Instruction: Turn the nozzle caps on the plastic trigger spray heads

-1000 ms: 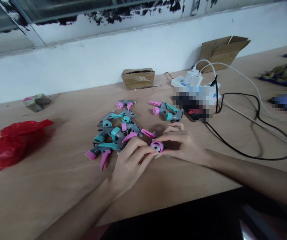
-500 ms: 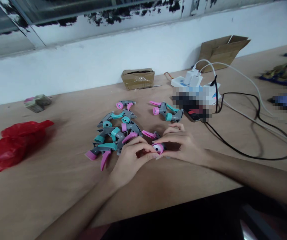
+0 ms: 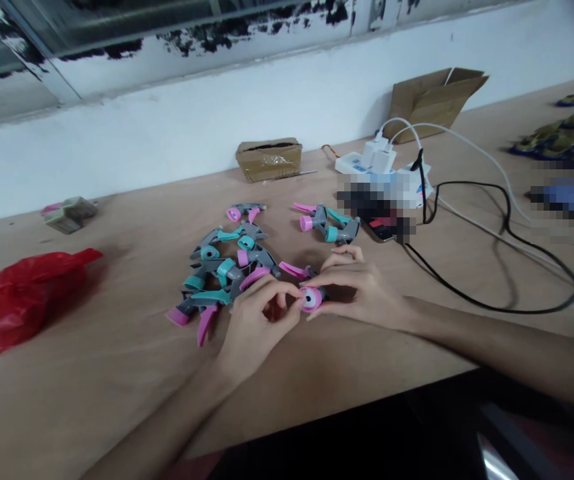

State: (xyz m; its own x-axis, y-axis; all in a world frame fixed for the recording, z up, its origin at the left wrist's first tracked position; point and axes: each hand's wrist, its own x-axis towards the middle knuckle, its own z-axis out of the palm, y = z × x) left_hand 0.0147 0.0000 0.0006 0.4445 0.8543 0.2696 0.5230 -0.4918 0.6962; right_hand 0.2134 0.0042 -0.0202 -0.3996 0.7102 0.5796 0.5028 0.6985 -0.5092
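Note:
Both my hands meet over the wooden table [image 3: 117,373] on one grey spray trigger head with a pink collar [image 3: 311,298]. My right hand [image 3: 361,293] wraps round its body from the right. My left hand [image 3: 254,323] pinches the pink collar from the left with curled fingers. Just left of my hands lies a pile of several grey trigger heads with teal and pink parts [image 3: 227,270]. Two more trigger heads [image 3: 327,223] lie apart behind my right hand.
A red plastic bag [image 3: 21,297] lies at the left. Behind are a small taped box [image 3: 269,159], an open cardboard box [image 3: 434,97], a white power strip with chargers [image 3: 374,160] and a black cable [image 3: 497,300] looping right. A phone lies by the strip.
My left fingers have shifted on the pink collar, and the trigger head has turned slightly between my hands. The camera view has drifted a little, so everything sits slightly further left.

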